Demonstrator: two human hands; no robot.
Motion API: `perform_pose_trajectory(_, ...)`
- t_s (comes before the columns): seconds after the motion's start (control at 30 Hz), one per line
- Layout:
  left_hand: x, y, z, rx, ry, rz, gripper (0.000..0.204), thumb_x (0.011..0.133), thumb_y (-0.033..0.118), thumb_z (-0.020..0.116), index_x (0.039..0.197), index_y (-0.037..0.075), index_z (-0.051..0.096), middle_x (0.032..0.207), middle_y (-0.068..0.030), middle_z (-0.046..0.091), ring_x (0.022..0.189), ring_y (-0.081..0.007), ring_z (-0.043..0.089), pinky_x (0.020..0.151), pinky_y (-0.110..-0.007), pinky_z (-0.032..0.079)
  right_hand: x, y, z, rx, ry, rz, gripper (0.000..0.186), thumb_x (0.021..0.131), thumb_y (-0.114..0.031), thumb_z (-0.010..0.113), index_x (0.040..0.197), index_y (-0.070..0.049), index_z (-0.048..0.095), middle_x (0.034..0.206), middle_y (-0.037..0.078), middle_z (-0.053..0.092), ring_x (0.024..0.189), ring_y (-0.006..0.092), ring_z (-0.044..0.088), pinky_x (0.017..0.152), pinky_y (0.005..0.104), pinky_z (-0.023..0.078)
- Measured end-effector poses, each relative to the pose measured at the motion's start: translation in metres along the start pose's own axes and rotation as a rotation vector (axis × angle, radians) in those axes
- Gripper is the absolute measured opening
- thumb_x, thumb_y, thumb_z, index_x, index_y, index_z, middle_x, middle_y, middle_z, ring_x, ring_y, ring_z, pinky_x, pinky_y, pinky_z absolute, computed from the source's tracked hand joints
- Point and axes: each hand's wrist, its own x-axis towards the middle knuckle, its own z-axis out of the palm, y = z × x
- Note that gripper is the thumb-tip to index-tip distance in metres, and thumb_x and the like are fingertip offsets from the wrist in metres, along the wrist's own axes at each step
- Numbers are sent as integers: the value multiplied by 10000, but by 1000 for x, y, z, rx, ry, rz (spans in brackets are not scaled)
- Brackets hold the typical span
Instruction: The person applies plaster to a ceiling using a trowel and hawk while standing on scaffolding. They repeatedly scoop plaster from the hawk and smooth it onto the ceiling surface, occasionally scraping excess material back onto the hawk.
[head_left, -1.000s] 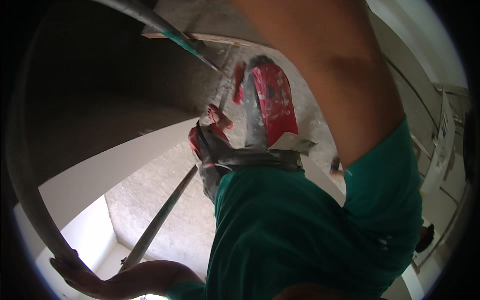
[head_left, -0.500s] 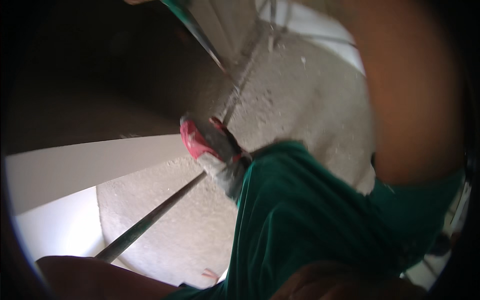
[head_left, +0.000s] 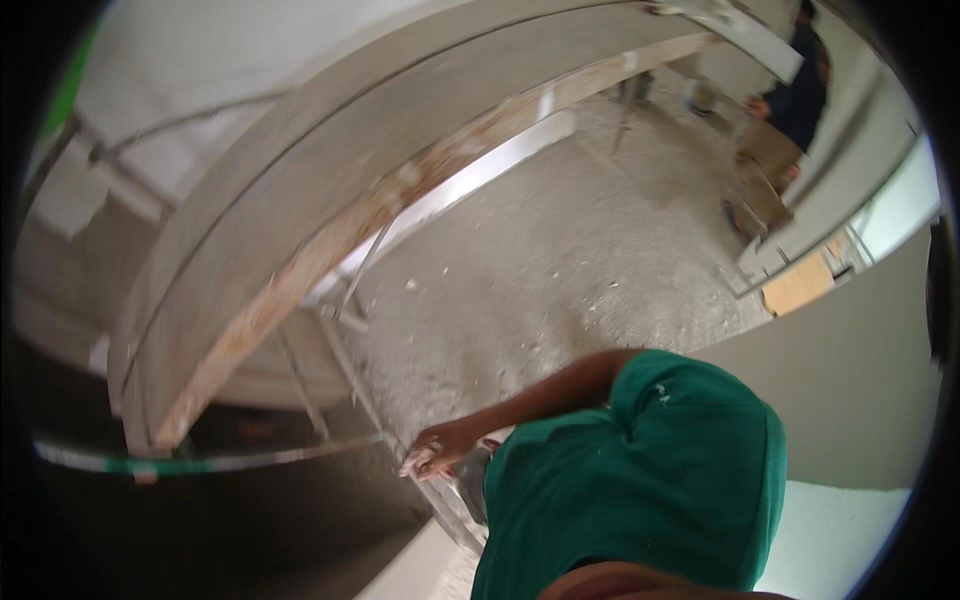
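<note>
My right arm reaches left from the green sleeve, and my right hand has its fingers bent together and pale with dust. It lies over a long narrow bar that runs down past my legs. Whether the fingers grip the bar or something smaller is too blurred to make out. Close to the fingertips ends a long thin silver strip with green marks, stretching left over a dark surface. My left hand is out of view.
A long, worn-edged platform curves across the upper left, with struts beneath. Debris dots the grey floor. At the far right, another person in dark clothing stands by the wall near a bucket. An orange-tan panel sits lower right.
My view has swung, bringing the platform and the other person into sight. My right arm, raised at the upper right before, now reaches down and left. My left arm has left the view.
</note>
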Motion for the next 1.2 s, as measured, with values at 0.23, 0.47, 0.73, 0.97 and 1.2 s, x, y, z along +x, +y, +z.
perform_pose_trajectory(0.23,-433,6,259,-553,-1515,-468,466,930,437,482,1123,27,588,919,-138,630,788,-289,640,667,-448,495,-160,148,-29,335,771,429,619,860,-522,591,1342,-143,505,1234,123,596,1032,284,625,827,409,519)
perform_pose_trajectory(0.47,-585,9,210,-59,-2427,-707,388,891,356,573,1003,-9,642,817,-116,647,662,-221,623,552,-361,486,-300,251,-12,266,656,1032,592,886,-508,533,1300,-86,527,1237,160,595,984,288,643,761,408,547)
perform_pose_trajectory(0.73,-526,74,294,-245,-2186,-419,351,887,249,583,1117,-8,648,872,-104,672,715,-207,644,654,-346,519,-475,-184,-137,-574,2135,166,380,939,-375,544,805,-39,659,743,84,676,585,129,624,547,256,513)
perform_pose_trajectory(0.97,-594,158,321,-248,-2288,-858,230,925,252,542,1081,88,586,854,-92,661,650,-226,642,589,-377,525,-561,-375,-330,-1231,2116,1293,762,764,-771,490,1162,-143,660,1140,79,664,1064,253,631,862,341,485)
perform_pose_trajectory(1.2,-607,194,336,-811,-2269,181,294,900,284,511,981,16,600,884,-132,672,738,-297,641,679,-378,512,-594,-376,-376,-998,1874,1532,486,701,-473,642,1067,-159,696,1086,48,681,1016,170,646,828,303,487)
